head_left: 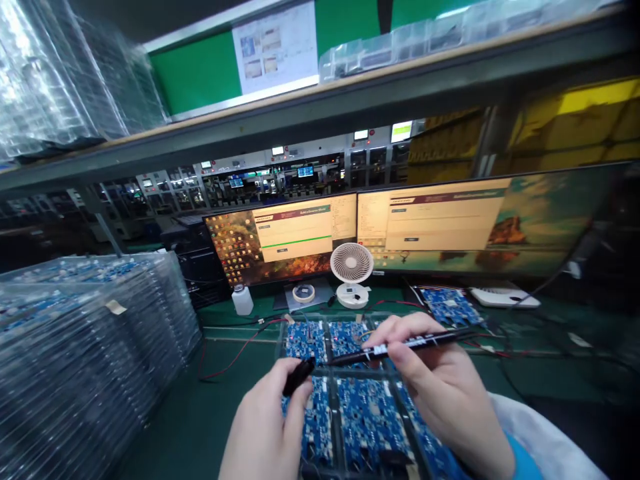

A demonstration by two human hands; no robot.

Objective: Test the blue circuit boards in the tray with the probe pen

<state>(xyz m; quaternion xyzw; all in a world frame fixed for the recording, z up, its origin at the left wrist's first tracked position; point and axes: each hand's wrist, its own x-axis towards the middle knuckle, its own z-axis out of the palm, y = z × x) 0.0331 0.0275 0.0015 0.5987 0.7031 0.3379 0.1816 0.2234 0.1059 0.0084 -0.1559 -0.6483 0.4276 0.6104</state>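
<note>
Blue circuit boards [367, 417] lay in a clear plastic tray [330, 373] on the green table [175, 427], and four or so of them showed in the tray's boxes. Two hands worked just above this tray. The right hand [445, 393] held one long black pen [400, 345], with its fingers pinched shut around the middle of the pen. The pen lay almost flat over the far part of the tray, and its tip pointed left. The left hand [265, 427] held one small black cap [299, 376], with the thumb and fingers closed on it. The cap sat right at the pen's tip, over the middle of the tray; I could not tell if cap and tip touched.

Behind the tray stood one small white fan [352, 272]. Left of the fan sat one roll of tape [303, 293], and further left of the tray's back edge stood one little white bottle [243, 300]. Two wide screens [290, 233] stood behind the fan, side by side, and both were lit. One more blue board [447, 305] lay on the table behind the tray, to the right. Red wires [235, 357] ran across the table left of the tray. Far to the left of the tray rose a big stack of clear trays [85, 360], too many to count.
</note>
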